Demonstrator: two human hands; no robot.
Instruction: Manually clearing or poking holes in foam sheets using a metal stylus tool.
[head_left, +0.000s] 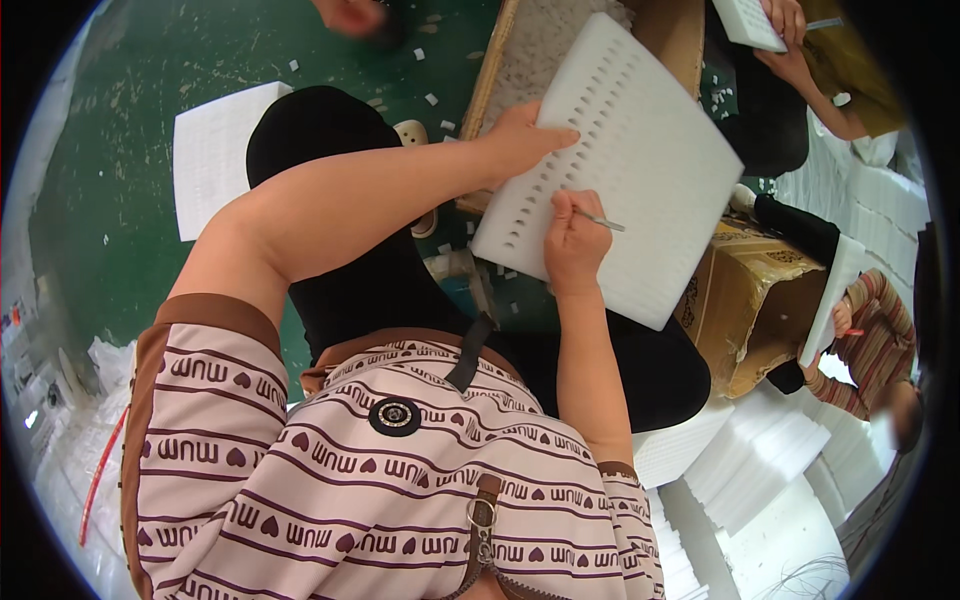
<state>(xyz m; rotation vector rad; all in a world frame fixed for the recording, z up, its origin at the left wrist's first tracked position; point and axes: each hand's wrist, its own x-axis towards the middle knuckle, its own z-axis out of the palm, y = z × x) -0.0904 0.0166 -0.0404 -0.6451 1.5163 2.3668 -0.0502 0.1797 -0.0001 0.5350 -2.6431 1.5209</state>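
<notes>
A white foam board with rows of small cut slots along its left part lies slanted over my lap. My left hand grips its left edge, thumb on the upper face and the other fingers mostly hidden. Closed in a fist, my right hand holds a slim silvery metal tool over the slotted rows. The tool's back end sticks out to the right; its working tip is hidden by the hand.
Behind the board stands a cardboard box with white foam bits inside. Another cardboard box lies at right. A white foam slab rests on the green floor, among scattered bits. Co-workers sit at upper right and right, near foam stacks.
</notes>
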